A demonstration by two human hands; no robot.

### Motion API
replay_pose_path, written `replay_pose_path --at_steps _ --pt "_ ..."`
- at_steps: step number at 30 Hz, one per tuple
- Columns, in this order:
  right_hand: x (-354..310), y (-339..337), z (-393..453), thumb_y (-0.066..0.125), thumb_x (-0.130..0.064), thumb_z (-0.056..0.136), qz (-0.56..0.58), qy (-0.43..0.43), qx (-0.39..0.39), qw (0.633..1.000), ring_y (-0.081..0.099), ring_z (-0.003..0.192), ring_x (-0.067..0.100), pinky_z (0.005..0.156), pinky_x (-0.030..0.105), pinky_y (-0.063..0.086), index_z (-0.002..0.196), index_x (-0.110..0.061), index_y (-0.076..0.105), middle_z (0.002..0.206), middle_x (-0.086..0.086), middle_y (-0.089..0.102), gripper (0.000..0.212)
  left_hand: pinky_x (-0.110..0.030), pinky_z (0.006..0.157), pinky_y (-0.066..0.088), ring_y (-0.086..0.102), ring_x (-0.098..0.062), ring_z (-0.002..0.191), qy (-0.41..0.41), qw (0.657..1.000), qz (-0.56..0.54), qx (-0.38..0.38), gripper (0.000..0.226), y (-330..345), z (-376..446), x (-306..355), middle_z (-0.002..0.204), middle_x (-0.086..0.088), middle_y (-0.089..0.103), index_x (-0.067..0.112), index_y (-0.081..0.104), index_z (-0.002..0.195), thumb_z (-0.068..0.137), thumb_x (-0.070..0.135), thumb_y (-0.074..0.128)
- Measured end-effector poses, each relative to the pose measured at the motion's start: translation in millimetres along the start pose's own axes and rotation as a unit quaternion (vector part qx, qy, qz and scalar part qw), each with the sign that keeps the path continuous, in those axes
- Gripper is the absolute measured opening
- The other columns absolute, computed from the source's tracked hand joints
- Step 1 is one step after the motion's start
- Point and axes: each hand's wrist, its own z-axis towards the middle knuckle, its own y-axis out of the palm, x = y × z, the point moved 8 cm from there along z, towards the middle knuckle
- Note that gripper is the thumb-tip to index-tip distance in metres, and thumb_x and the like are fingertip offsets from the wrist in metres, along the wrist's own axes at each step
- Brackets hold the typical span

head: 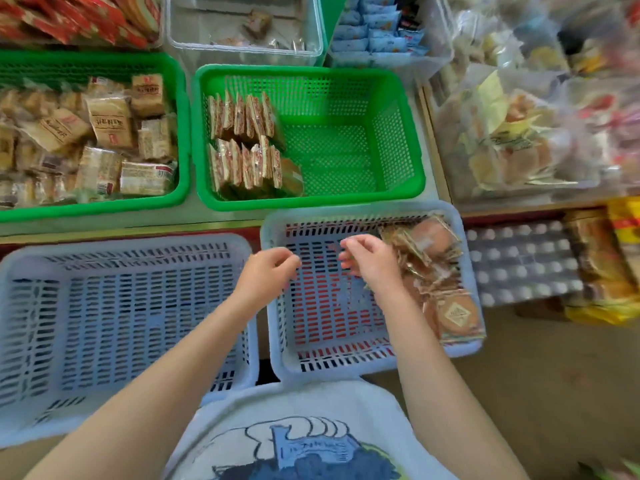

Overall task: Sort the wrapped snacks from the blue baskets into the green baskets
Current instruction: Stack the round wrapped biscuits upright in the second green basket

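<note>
Two blue baskets sit in front of me. The left blue basket [104,306] holds nothing. The right blue basket [311,358] has a pile of brown wrapped snacks [436,271] along its right side. My left hand [266,271] hovers over the gap between the two blue baskets, fingers loosely curled, holding nothing. My right hand [370,258] hangs over the right blue basket just left of the pile, fingers loosely bent, nothing in its grip. Beyond, the middle green basket [346,81] holds two rows of snacks standing on edge [242,143] at its left. The left green basket [180,133] is full of beige packets [110,126].
Clear bins stand behind the green baskets: one with red packets [69,15], one nearly bare [242,29], one with blue packets [377,32]. Bags of assorted snacks [519,133] pile up at the right. A dark tray [519,261] and yellow packs [623,271] lie right of the blue basket.
</note>
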Motion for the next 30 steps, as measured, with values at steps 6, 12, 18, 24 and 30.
replay_pose_path --at_steps 6,12,18,24,30 --pt "48 -56 -6 0.057 -0.016 0.100 -0.039 0.046 0.035 0.998 0.062 0.071 0.015 0.059 0.020 0.050 0.098 -0.006 0.068 0.084 0.005 0.069 0.015 -0.035 0.070 0.057 0.066 -0.015 0.069 -0.039 0.999 -0.001 -0.018 0.024 26 -21 -1 0.073 0.002 0.070 0.018 0.070 0.081 0.099 0.028 0.057" --pt "34 -137 45 0.064 -0.017 0.092 -0.192 -0.044 0.123 0.973 0.059 0.092 0.021 0.074 0.029 0.043 0.088 -0.016 0.065 0.091 0.001 0.063 0.005 -0.031 0.064 0.054 0.064 -0.020 0.071 -0.065 0.997 -0.030 0.025 0.025 73 -1 36 0.076 -0.008 0.070 0.013 0.070 0.079 0.098 0.021 0.057" --pt "37 -180 114 0.063 -0.015 0.088 -0.360 -0.074 0.080 0.927 0.043 0.130 0.034 0.109 0.041 0.035 0.136 -0.011 0.053 0.139 0.016 0.047 0.049 -0.042 0.075 0.057 0.067 -0.022 0.069 -0.091 0.992 -0.049 0.069 0.022 132 23 69 0.079 -0.009 0.073 0.012 0.072 0.083 0.096 0.022 0.057" --pt "36 -170 130 0.072 -0.033 0.088 -0.504 -0.078 0.024 0.860 0.033 0.138 0.036 0.112 0.044 0.028 0.144 -0.008 0.035 0.148 0.020 0.039 0.071 -0.038 0.075 0.057 0.064 -0.012 0.066 -0.110 0.985 -0.064 0.114 0.020 145 19 72 0.075 0.000 0.071 0.016 0.072 0.082 0.096 0.022 0.058" --pt "45 -165 122 0.078 -0.039 0.084 -0.497 -0.115 0.009 0.860 0.042 0.131 0.040 0.107 0.045 0.035 0.145 -0.012 0.029 0.149 0.021 0.031 0.083 -0.041 0.073 0.056 0.064 -0.017 0.068 -0.130 0.984 -0.080 0.097 0.020 160 16 67 0.078 -0.005 0.073 0.013 0.073 0.085 0.096 0.020 0.058"
